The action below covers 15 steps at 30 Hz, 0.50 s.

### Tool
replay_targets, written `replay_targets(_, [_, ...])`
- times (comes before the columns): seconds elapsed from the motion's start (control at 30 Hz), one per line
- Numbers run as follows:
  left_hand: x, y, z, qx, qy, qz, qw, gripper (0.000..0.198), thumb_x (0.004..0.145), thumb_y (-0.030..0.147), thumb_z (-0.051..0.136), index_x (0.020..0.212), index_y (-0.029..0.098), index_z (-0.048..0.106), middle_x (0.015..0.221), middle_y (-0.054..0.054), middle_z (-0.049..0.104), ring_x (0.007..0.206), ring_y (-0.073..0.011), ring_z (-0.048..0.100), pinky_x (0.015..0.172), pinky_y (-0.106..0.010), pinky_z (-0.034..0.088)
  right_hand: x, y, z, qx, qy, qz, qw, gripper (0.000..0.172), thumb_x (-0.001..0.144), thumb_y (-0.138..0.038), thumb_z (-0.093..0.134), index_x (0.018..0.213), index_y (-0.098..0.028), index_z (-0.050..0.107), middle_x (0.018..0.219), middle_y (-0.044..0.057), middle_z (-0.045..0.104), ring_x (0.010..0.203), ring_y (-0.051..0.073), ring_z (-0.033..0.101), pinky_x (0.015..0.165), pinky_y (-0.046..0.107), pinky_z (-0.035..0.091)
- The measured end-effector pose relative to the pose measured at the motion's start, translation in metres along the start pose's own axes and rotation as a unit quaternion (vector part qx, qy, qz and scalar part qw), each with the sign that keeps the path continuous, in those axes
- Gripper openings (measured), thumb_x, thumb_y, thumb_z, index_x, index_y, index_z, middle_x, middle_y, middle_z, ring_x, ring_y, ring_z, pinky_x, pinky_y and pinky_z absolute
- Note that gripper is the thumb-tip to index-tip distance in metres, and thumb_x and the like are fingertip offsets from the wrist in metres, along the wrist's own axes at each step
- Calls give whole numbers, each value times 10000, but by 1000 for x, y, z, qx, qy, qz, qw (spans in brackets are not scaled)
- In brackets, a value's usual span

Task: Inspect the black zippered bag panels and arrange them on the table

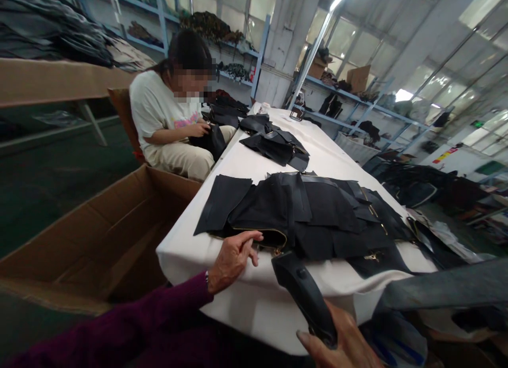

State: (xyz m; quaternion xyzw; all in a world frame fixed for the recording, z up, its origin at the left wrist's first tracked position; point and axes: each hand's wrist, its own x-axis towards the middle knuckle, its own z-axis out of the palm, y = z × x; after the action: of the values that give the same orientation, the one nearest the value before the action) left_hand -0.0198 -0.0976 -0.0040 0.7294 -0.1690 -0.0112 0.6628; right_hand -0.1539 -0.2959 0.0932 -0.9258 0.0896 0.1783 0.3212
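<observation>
My left hand (234, 257), in a maroon sleeve, rests on the near edge of the white-covered table (333, 161), its fingertips touching a black fabric piece with a gold zipper (262, 235). My right hand (341, 347) at the bottom edge grips a long black tool or strap-like piece (304, 296) that points up toward the table. A spread of overlapping black fabric pieces (317, 209) with zippers and straps lies just beyond both hands.
A large open cardboard box (99, 241) stands on the floor to the left of the table. A seated person (170, 119) handles black fabric at the table's far left. More black pieces (273, 143) lie farther up. Shelves line the back and right.
</observation>
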Motion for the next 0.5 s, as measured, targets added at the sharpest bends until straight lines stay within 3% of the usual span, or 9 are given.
replay_targets(0.13, [-19, -7, -5, -79, 104, 20, 991, 246, 882, 249, 379, 1014, 150, 562, 999, -67, 621, 477, -58, 562, 587, -258, 506, 15, -18, 10, -51, 1, -6, 999, 321, 754, -337, 534, 1004, -138, 569, 962, 106, 610, 940, 287, 575, 812, 395, 427])
replay_targets(0.23, [-24, -15, -11, -74, 162, 16, 984, 209, 877, 228, 392, 953, 156, 573, 898, -31, 603, 455, -45, 515, 541, -233, 479, 30, -26, 12, -13, -22, -12, 1000, 210, 773, -290, 497, 917, -141, 531, 734, 35, 605, 640, 201, 633, 598, 318, 491])
replay_targets(0.3, [-22, -21, -17, -58, 166, 18, 984, 200, 873, 221, 399, 946, 159, 575, 878, -25, 586, 457, -43, 501, 503, -215, 456, 41, -29, 13, 30, -51, -20, 998, 115, 782, -274, 477, 809, -162, 477, 541, -44, 529, 430, 133, 568, 416, 228, 443])
replay_targets(0.5, [-6, -29, -29, -8, 147, 26, 989, 215, 869, 204, 381, 928, 154, 581, 858, -29, 585, 470, -47, 511, 483, -198, 427, 65, -41, 18, 53, -72, -34, 995, 121, 782, -274, 488, 727, -185, 427, 446, -79, 473, 382, 99, 524, 375, 183, 418])
